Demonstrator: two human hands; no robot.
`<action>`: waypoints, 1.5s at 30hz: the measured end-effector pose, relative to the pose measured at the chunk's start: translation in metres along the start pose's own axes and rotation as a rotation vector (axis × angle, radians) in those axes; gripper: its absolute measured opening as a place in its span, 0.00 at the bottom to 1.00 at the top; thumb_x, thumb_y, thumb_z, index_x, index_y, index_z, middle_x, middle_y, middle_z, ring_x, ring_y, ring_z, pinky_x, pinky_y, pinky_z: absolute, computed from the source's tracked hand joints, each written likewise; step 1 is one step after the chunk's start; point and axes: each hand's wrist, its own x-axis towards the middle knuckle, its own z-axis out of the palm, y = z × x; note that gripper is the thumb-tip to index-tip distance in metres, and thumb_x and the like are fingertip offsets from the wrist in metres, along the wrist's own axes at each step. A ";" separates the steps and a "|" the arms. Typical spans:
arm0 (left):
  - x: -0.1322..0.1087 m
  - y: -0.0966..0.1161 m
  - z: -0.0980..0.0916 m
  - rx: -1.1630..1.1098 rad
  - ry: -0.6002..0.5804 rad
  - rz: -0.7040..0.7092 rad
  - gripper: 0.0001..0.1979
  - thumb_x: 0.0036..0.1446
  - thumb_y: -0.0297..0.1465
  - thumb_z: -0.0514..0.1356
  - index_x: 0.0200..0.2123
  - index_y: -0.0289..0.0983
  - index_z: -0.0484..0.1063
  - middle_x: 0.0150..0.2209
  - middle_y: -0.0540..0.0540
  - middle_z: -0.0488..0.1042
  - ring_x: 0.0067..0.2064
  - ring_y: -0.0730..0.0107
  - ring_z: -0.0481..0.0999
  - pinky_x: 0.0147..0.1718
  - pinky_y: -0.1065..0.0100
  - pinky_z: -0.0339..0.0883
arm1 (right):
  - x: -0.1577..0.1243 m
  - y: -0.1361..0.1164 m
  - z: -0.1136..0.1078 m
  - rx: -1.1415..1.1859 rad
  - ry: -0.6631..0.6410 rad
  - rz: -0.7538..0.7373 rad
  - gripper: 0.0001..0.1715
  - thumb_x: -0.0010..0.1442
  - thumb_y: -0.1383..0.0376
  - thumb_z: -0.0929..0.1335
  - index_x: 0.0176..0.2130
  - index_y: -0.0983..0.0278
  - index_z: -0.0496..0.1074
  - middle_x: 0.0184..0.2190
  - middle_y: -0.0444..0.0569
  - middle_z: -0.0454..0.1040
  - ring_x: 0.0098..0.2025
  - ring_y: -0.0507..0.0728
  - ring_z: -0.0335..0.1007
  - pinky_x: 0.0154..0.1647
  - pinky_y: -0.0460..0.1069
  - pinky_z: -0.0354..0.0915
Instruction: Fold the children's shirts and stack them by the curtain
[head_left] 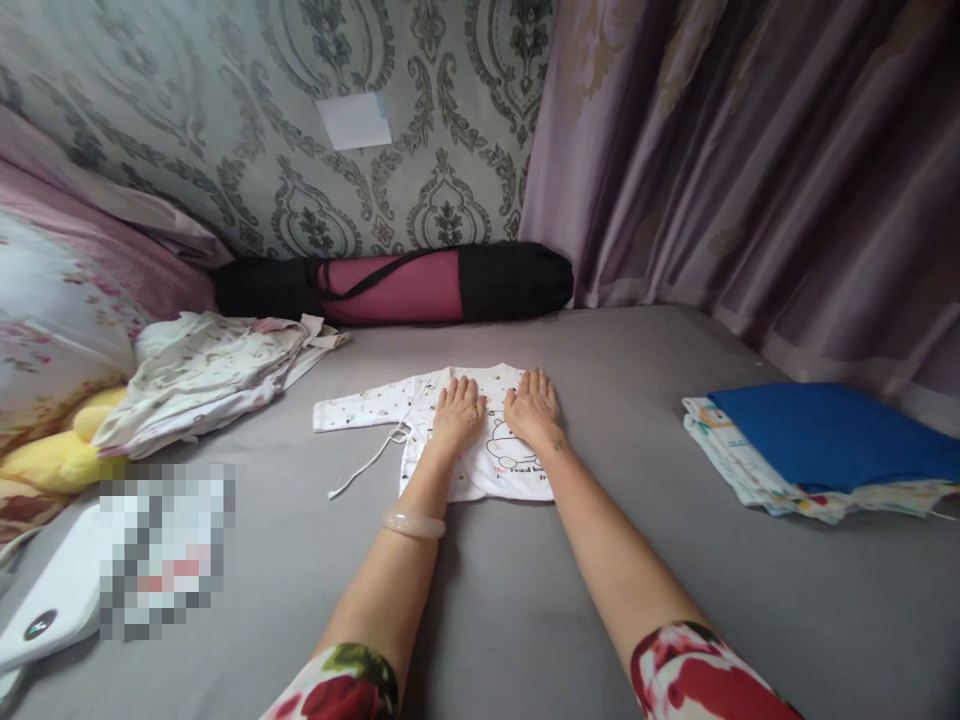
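Note:
A white baby shirt [480,472] lies spread on the grey bed sheet [495,600], printed with small motifs, a cartoon figure and lettering. One sleeve stretches out to the left, and a thin white tie string [367,466] trails from that side. The other sleeve does not show sticking out at the right. My left hand [459,412] rests flat on the upper chest of the shirt, fingers extended. Beside it, on the right part of the chest, my right hand [532,408] also lies flat with its fingers stretched forward. Neither hand grips the cloth.
Folded baby clothes [217,370] lie at left beside a yellow plush item [60,455]. A white device [64,580] and a blurred-out object lie nearer. At right, a blue cloth [832,435] tops a folded stack. A black-and-maroon roll bag [397,288] lines the wall.

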 end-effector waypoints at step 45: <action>-0.032 -0.122 -0.065 -0.449 0.475 -0.518 0.18 0.60 0.32 0.52 0.50 0.32 0.71 0.50 0.35 0.75 0.53 0.55 0.73 0.53 0.61 0.63 | -0.002 -0.085 -0.030 -0.062 -0.147 -0.506 0.28 0.68 0.62 0.53 0.52 0.75 0.71 0.55 0.66 0.69 0.59 0.66 0.61 0.62 0.58 0.48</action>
